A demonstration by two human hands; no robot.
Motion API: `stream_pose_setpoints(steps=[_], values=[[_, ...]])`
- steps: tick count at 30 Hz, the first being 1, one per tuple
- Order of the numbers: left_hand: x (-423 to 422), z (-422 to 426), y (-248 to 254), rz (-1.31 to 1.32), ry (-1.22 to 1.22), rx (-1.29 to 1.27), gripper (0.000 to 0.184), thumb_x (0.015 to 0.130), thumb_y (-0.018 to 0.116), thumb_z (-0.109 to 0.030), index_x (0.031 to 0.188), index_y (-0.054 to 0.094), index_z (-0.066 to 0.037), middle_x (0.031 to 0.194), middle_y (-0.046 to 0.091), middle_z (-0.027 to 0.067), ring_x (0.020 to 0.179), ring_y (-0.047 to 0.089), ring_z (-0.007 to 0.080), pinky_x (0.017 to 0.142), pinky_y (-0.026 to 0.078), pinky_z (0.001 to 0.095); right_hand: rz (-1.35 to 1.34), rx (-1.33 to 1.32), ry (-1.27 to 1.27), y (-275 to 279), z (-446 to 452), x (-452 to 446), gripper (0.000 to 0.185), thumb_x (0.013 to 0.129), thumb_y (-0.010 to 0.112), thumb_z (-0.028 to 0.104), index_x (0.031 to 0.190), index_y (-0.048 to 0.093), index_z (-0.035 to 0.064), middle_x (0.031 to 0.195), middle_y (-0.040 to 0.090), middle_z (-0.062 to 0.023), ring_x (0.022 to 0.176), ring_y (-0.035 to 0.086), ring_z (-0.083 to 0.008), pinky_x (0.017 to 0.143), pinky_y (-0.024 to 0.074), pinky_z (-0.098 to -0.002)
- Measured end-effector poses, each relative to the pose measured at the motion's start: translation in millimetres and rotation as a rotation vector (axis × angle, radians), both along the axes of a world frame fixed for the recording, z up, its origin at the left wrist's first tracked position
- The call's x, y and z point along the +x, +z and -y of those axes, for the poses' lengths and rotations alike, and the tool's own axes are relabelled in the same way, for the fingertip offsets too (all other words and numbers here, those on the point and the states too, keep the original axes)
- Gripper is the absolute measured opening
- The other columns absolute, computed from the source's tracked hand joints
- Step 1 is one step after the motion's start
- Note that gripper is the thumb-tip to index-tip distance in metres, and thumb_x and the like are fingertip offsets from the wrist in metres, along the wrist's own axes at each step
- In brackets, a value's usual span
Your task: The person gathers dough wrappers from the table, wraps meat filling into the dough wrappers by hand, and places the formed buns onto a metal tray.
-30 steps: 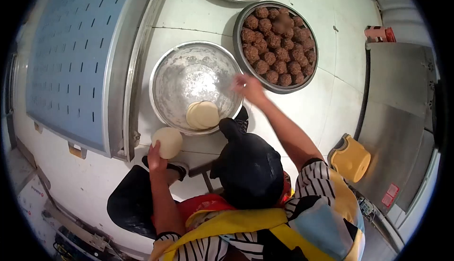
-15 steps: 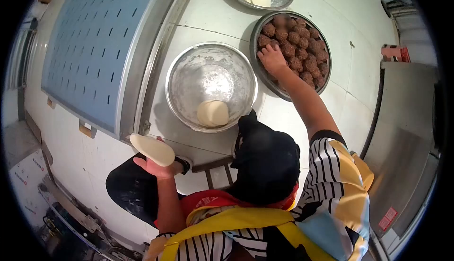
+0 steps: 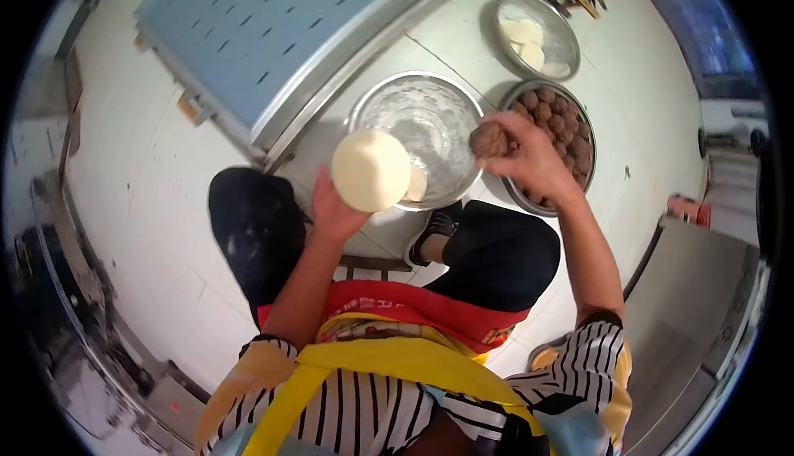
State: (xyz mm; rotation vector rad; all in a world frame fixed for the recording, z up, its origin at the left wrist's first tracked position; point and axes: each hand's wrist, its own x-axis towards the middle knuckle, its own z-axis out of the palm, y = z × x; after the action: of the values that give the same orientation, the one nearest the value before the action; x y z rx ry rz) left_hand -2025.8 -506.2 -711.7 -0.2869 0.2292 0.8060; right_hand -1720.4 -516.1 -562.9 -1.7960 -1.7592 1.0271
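A round, pale dough wrapper [image 3: 371,171] rests on my left hand [image 3: 335,208], in front of the near-left rim of a large metal bowl [image 3: 438,138]. Part of another pale wrapper [image 3: 416,183] shows inside the bowl, behind the held one. My right hand [image 3: 533,158] grips a brown filling ball [image 3: 490,139] over the bowl's right edge. Beyond that hand, more brown balls [image 3: 566,121] fill a round dark-rimmed tray [image 3: 592,146], partly hidden by the hand and forearm.
A smaller metal bowl [image 3: 562,38] with several pale pieces stands at the upper right. A blue slotted panel with a metal frame [image 3: 273,34] lies at the upper left. My knees [image 3: 517,253] flank a low stool. Steel equipment [image 3: 682,291] stands at the right.
My right hand has come away from the tray with a brown ball, moving left to the large bowl. My left hand has moved the wrapper rightward and up. The view has shifted and turned.
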Motion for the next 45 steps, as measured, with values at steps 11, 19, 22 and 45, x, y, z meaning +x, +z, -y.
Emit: stream_pose_setpoints(steps=[11, 19, 22, 45], values=[[-54.8, 33.6, 78.3, -0.177, -0.054, 0.31, 0.058, 0.094, 0.038, -0.047, 0.137, 0.032, -0.008, 0.135, 0.041, 0.0137, 0.125, 0.041, 0.0295, 0.103, 0.033, 0.0485, 0.158, 0.283, 0.256, 10.6, 32.9, -194.3, 0.054, 0.064, 0.076, 0.024, 0.112, 0.056, 0.0097, 0.098, 0.06, -0.0131, 0.087, 0.06, -0.0333, 0.071, 0.0491, -0.0387], [-63.1, 32.7, 110.1, -0.465, -0.058, 0.583, 0.052, 0.079, 0.065, -0.004, 0.126, 0.043, -0.005, 0.114, 0.055, 0.0096, 0.106, 0.055, 0.0217, 0.092, 0.046, 0.0375, -0.115, 0.343, 0.008, 21.0, 55.0, -194.7, 0.036, 0.072, 0.073, 0.017, 0.103, 0.061, 0.0041, 0.091, 0.061, -0.0099, 0.074, 0.06, -0.0242, 0.067, 0.0488, -0.0323], [-70.6, 27.8, 114.3, -0.43, -0.132, 0.55, 0.052, 0.079, 0.067, -0.009, 0.125, 0.044, -0.004, 0.115, 0.055, 0.0097, 0.107, 0.055, 0.0215, 0.093, 0.046, 0.0367, -0.462, 0.0, -0.36, -9.2, 40.8, -163.5, 0.023, 0.083, 0.065, 0.018, 0.097, 0.063, -0.0007, 0.076, 0.06, -0.0043, 0.059, 0.054, -0.0108, 0.055, 0.0445, -0.0257], [-21.7, 34.0, 137.4, -0.758, -0.364, 0.691, 0.056, 0.079, 0.068, -0.012, 0.127, 0.043, -0.001, 0.114, 0.055, 0.0105, 0.103, 0.055, 0.019, 0.088, 0.046, 0.032, -0.857, 0.022, -0.247, -23.1, 57.3, -135.4, 0.009, 0.082, 0.065, 0.006, 0.083, 0.056, 0.003, 0.068, 0.055, -0.0009, 0.052, 0.052, -0.0076, 0.046, 0.042, -0.0209]])
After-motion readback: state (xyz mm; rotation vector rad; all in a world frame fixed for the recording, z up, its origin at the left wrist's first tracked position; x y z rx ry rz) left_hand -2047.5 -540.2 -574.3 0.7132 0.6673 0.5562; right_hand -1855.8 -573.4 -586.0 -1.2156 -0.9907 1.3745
